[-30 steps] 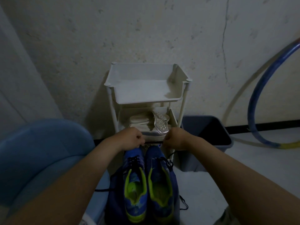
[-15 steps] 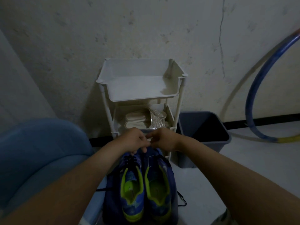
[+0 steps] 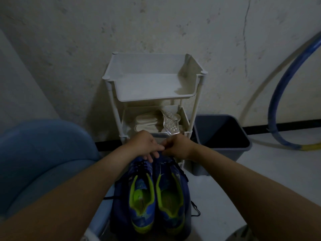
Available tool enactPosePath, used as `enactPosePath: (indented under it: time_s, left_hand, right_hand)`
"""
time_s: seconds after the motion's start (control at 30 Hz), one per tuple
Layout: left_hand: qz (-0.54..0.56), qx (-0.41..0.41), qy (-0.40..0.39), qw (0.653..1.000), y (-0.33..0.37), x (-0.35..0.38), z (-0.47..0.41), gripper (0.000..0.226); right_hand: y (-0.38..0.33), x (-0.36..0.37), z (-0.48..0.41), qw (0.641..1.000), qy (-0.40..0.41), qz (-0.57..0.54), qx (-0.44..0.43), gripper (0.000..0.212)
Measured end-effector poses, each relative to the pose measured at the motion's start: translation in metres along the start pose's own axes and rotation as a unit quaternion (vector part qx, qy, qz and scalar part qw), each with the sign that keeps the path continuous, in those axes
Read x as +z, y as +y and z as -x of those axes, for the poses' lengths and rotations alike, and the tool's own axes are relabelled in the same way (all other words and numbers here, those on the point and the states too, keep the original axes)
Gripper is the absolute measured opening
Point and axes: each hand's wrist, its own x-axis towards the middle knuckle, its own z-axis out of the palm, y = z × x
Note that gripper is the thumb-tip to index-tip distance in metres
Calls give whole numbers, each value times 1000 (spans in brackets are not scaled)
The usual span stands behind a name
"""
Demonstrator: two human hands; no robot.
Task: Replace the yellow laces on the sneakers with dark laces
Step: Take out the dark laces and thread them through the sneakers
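The pair of sneakers [image 3: 157, 195] sits at six o'clock in the view, blue with yellow-green lining, heels toward the person and toes pointing to twelve. They rest on a dark blue cloth [image 3: 119, 206]. Dark laces [image 3: 141, 165] cross the front of the left shoe.

Both hands meet over the toes and hide them. The left hand [image 3: 145, 146] comes in from eight o'clock, its lower fingers straight and reaching down onto the toe of the left shoe, its thumb and forefinger pressed toward the other hand. The right hand [image 3: 179, 146] comes in from four o'clock with fingers curled in, tips against those of the left. Whether they pinch a lace I cannot tell; the spot is too dark.

Just beyond the toes at twelve o'clock stands a white rack [image 3: 152, 97] against the wall, with pale sandals [image 3: 146, 122] on its lower shelf. A grey bin [image 3: 243, 150] stands just beside it at two o'clock. A blue hoop [image 3: 275, 103] leans on the wall at three o'clock. A blue seat [image 3: 43, 153] fills nine o'clock. A dark cord [image 3: 196, 210] loops on the floor at five o'clock of the shoes.
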Motion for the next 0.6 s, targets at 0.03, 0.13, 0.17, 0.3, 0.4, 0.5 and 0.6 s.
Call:
enactPosePath:
  time_s: [0.03, 0.13, 0.17, 0.3, 0.4, 0.5, 0.6]
  left_hand:
    - [0, -8, 5, 1000, 0, 1, -1, 23]
    - [16, -26, 8, 1000, -3, 3, -5, 29]
    - [30, -30, -4, 999, -5, 3, -6, 28]
    - [46, -34, -42, 997, -12, 5, -7, 18]
    - [34, -25, -34, 999, -15, 9, -7, 15]
    - [23, -9, -10, 1000, -18, 13, -12, 7]
    - [-42, 9, 40, 998, -22, 16, -17, 7]
  right_hand:
    - [0, 1, 0, 1000, 7, -17, 0, 14]
    - [1, 4, -1, 998, 25, -53, 7, 3]
    - [2, 5, -1, 998, 28, -61, 9, 5]
    - [3, 5, 0, 997, 17, -69, 30, 5]
    - [2, 6, 1, 997, 6, -62, 55, 9]
    - [3, 8, -3, 995, 27, -40, 85, 9]
    - [7, 10, -8, 993, 44, 12, 108, 9]
